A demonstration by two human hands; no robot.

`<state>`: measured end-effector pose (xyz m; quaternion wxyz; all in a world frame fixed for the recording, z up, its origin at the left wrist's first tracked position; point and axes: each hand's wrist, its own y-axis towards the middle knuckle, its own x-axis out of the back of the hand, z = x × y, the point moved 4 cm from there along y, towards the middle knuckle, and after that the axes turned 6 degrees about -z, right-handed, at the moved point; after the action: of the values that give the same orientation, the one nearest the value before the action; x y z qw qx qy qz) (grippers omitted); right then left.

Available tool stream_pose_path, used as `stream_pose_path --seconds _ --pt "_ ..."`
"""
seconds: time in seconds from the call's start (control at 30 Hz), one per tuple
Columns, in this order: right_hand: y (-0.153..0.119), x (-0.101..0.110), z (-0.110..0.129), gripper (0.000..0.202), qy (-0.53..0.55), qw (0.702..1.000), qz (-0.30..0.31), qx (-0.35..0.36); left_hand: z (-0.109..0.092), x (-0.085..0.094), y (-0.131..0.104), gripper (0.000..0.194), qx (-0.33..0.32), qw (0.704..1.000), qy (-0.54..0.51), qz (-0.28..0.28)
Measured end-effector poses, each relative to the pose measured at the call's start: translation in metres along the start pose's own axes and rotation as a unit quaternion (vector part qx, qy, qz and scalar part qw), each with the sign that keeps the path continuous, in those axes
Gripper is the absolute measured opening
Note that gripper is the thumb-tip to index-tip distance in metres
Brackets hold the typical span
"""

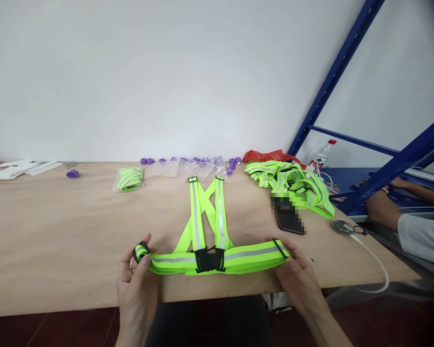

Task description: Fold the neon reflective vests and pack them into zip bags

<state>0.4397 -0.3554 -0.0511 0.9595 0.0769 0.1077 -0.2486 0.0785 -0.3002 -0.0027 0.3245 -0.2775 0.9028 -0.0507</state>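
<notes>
A neon-green reflective vest (246, 254) made of straps lies along the table's front edge, its shoulder straps crossing toward the back. Its black buckle (210, 260) sits fastened at the middle of the waist strap. My left hand (137, 279) pinches the left end of that strap, which is curled into a small roll beside a black slider. At the other end, my right hand (298, 270) grips the strap between thumb and fingers, next to another black slider. The waist strap is stretched between both hands.
Several loose green reflective straps (285, 178) are piled at the right, by a dark phone (289, 221). A bagged green strap bundle (129, 179), clear bags (162, 168) and purple rolls (232, 165) lie behind. Blue shelf posts (332, 72) and another person's arm (383, 209) are right.
</notes>
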Motion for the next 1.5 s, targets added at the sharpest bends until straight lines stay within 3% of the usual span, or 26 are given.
stream_pose_path --seconds 0.17,0.3,0.47,0.63,0.77,0.9,1.07,1.27,1.5 --pt "-0.001 -0.010 0.003 0.041 0.070 0.994 -0.075 -0.029 0.002 -0.002 0.002 0.043 0.007 0.999 -0.033 -0.004" --pt "-0.003 -0.023 0.013 0.040 0.175 0.967 -0.173 -0.070 0.008 -0.004 0.006 0.045 0.039 0.997 -0.062 -0.019" --pt "-0.004 -0.042 0.022 0.044 0.197 0.953 -0.221 -0.064 0.015 -0.004 0.003 0.055 0.064 0.996 -0.064 -0.008" --pt "-0.005 -0.056 0.025 0.052 0.181 0.962 -0.204 -0.026 0.019 0.000 0.001 0.062 0.029 0.999 -0.026 0.023" --pt "-0.004 -0.054 0.017 0.046 0.203 0.966 -0.159 -0.010 0.019 0.003 0.002 0.050 0.003 0.999 -0.020 0.029" --pt "-0.001 -0.045 0.004 0.034 0.237 0.960 -0.146 -0.028 0.018 0.003 0.003 0.048 0.016 1.000 -0.021 0.012" --pt "-0.003 -0.049 0.001 0.036 0.255 0.957 -0.122 -0.071 0.015 0.000 -0.002 0.050 0.022 0.999 -0.040 -0.006" --pt "-0.004 -0.056 0.006 0.038 0.252 0.956 -0.132 -0.068 0.012 -0.006 -0.006 0.042 0.021 0.998 -0.057 0.014" --pt "-0.002 -0.047 0.016 0.043 0.193 0.966 -0.168 -0.029 0.013 -0.002 -0.003 0.044 0.012 0.997 -0.075 0.009"
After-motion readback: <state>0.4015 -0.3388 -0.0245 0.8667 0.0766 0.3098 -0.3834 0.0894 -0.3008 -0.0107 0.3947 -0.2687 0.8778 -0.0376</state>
